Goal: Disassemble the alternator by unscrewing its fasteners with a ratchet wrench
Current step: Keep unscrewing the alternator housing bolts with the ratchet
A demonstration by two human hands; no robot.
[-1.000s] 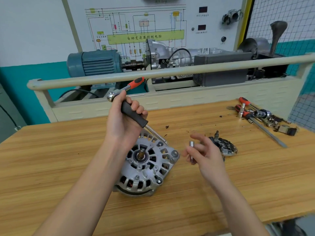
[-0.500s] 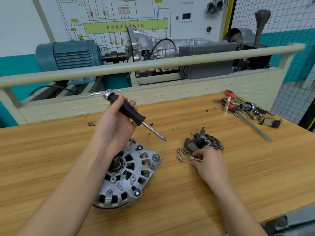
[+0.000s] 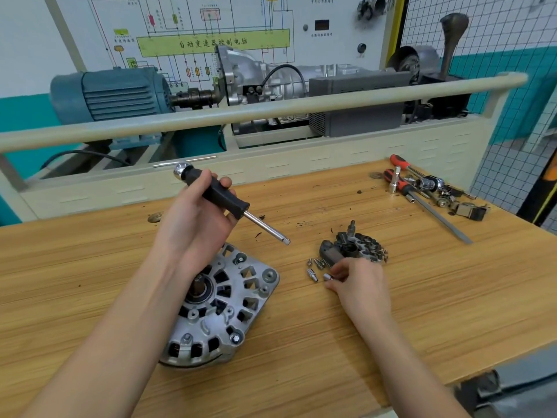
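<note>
The left hand [image 3: 196, 224] gripped a black-handled driver [image 3: 223, 197] above the ribbed silver alternator [image 3: 224, 306] on the wooden worktop [image 3: 422, 297], while the right hand [image 3: 358, 282] pinched a small silver socket [image 3: 327, 277]; fitting it seemingly came next.

Writing on the board behind my bench

I read 自动变速器控制电脑 on the green band [image 3: 213, 42] of the wiring diagram panel [image 3: 229, 28]; its smaller labels are too blurred for me.

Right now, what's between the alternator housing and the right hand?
Head view: between the silver cast alternator housing and the right hand lies bare wooden benchtop, plus small loose metal fasteners near the fingertips.
</note>
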